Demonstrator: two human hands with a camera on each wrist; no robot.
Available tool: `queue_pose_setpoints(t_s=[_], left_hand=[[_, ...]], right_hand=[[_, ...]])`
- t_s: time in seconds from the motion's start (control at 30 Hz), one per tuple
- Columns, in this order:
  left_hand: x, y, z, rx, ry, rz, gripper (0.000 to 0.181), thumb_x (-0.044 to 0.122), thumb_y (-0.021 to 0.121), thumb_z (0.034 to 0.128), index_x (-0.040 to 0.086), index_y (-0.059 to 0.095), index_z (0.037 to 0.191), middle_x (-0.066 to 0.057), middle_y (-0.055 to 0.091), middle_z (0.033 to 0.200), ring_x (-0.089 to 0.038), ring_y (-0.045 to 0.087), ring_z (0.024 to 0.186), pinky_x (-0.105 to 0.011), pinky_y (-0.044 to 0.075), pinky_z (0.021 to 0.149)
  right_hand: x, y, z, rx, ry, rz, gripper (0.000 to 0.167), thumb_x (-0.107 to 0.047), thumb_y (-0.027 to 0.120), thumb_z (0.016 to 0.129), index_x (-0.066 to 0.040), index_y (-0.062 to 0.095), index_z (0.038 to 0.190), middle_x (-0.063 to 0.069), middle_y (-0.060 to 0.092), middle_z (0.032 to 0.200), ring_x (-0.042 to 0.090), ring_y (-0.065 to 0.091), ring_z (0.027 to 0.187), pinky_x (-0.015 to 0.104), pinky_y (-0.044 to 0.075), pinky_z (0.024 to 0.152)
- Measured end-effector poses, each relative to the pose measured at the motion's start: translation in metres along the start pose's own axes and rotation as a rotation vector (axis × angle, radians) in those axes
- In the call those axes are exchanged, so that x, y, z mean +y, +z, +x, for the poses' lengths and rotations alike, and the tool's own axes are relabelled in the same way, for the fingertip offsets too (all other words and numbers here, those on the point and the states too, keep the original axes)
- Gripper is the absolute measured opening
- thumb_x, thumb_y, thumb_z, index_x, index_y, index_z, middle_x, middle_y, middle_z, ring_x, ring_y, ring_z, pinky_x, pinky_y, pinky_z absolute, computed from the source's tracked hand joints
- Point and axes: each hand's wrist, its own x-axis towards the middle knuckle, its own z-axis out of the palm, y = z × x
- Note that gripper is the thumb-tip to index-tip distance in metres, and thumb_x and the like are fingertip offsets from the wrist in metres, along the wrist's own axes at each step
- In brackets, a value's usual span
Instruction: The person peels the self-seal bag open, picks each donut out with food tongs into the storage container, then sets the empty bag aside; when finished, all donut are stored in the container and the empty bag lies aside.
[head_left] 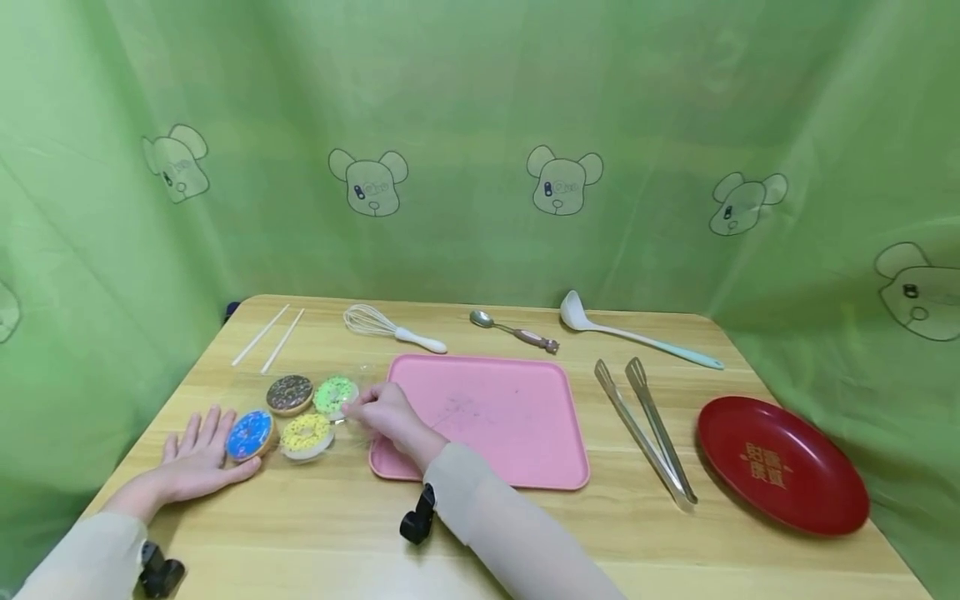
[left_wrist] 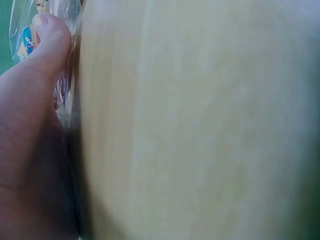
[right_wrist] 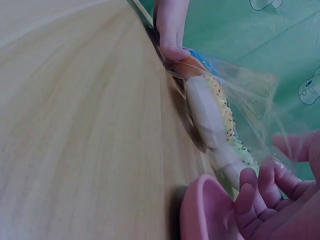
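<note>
Toy donuts lie together in a clear plastic bag (right_wrist: 265,95) on the left of the table: a chocolate-brown donut (head_left: 279,392), a green donut (head_left: 330,390), a yellow donut (head_left: 295,432) and a blue donut (head_left: 247,435). My left hand (head_left: 191,468) lies with fingers spread on the table, its thumb against the blue donut's near side. In the left wrist view the thumb (left_wrist: 50,42) rests over the crinkled plastic. My right hand (head_left: 390,417) pinches the bag's right side by the green donut, partly above the pink tray (head_left: 495,417).
Behind lie two white chopsticks (head_left: 258,335), a whisk (head_left: 397,329), a spoon (head_left: 517,332) and a ladle (head_left: 637,335). Metal tongs (head_left: 648,437) and a red oval plate (head_left: 817,467) are to the right. A green curtain (head_left: 465,108) surrounds the table.
</note>
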Motion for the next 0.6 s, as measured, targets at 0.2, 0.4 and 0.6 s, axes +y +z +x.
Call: queue_pose_setpoints(t_s=[0.2,0.4,0.6], left_hand=[[-0.001,0.0,-0.001,-0.004,-0.007,-0.007,0.11,0.069,0.047,0.0818,-0.006,-0.005,0.144,-0.034,-0.014,0.145,-0.055,-0.018,0.127,-0.07,-0.019,0.09],[-0.001,0.002,0.0,0.006,-0.005,-0.002,0.111,0.07,0.048,0.0811,-0.005,-0.004,0.144,-0.034,-0.013,0.145,-0.054,-0.017,0.128,-0.07,-0.019,0.09],[-0.003,0.002,0.001,-0.004,-0.006,0.001,0.112,0.07,0.047,0.0813,-0.006,-0.006,0.143,-0.034,-0.015,0.145,-0.054,-0.019,0.127,-0.07,-0.019,0.09]], right_hand=[[0.003,0.001,0.0,-0.009,-0.016,-0.014,0.014,-0.008,0.071,0.079,-0.007,0.06,0.071,0.0,0.052,0.064,0.01,0.044,0.052,0.019,0.036,0.042],[0.005,-0.004,0.001,-0.012,0.016,0.049,0.006,-0.002,0.067,0.078,-0.004,0.062,0.077,0.0,0.052,0.064,0.009,0.044,0.049,0.018,0.036,0.041],[0.007,-0.018,0.001,-0.019,0.049,0.155,0.005,-0.002,0.064,0.08,0.0,0.064,0.085,0.008,0.058,0.068,0.011,0.047,0.047,0.02,0.042,0.041]])
